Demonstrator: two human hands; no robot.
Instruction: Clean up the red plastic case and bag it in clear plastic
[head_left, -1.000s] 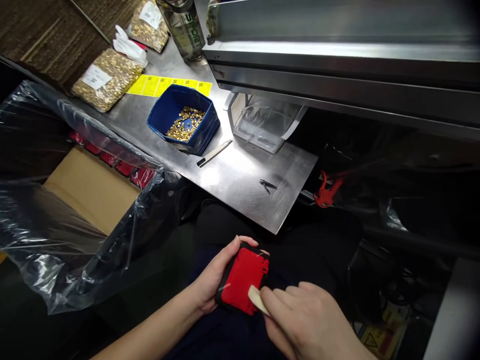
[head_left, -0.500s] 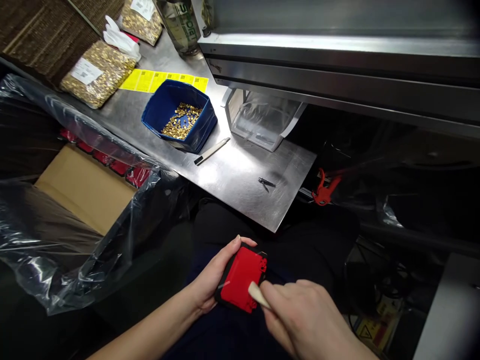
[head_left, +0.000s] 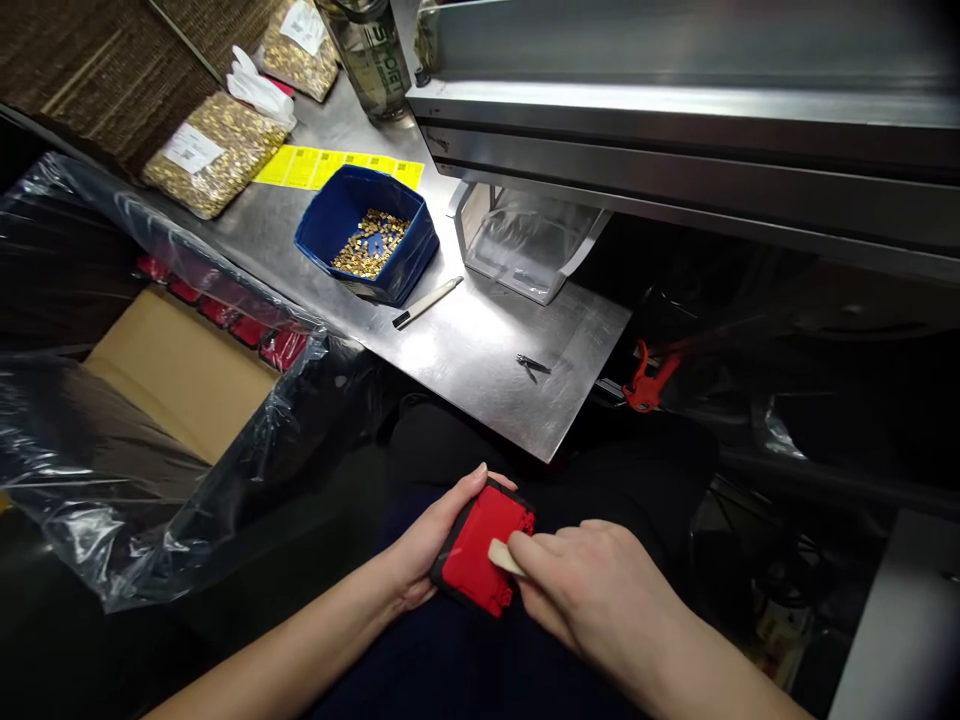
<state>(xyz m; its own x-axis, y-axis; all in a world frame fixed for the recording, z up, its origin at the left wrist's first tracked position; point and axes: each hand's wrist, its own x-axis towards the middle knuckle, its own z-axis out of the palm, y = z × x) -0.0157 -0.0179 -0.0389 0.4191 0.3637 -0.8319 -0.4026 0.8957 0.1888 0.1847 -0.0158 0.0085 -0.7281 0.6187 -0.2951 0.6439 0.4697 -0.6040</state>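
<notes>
Now the steel worktable (head_left: 480, 350) sits ahead, the person working low over the lap in front of its near edge; off to the left, a plastic-lined carton (head_left: 180, 370) with red pieces along its far side; on the table, the blue bin (head_left: 367, 235) of small brass parts. Down to the action: the red-and-black part (head_left: 476, 548) has tipped a touch since a second ago, its red face turning more to the right and its top corner climbing toward the table; it looks like the work is moving along the face rather than finishing. The left hand (head_left: 431, 540) cups it from the left, fingers wrapped round the black back, thumb over the top edge; firm grasp. The right hand (head_left: 592, 590) has slid up and in, clenched on a pale flat stick (head_left: 504, 557) whose tip now lies on the middle of the red face, higher than before. The part's long axis runs from lower left to upper right, red face up toward the camera.
</notes>
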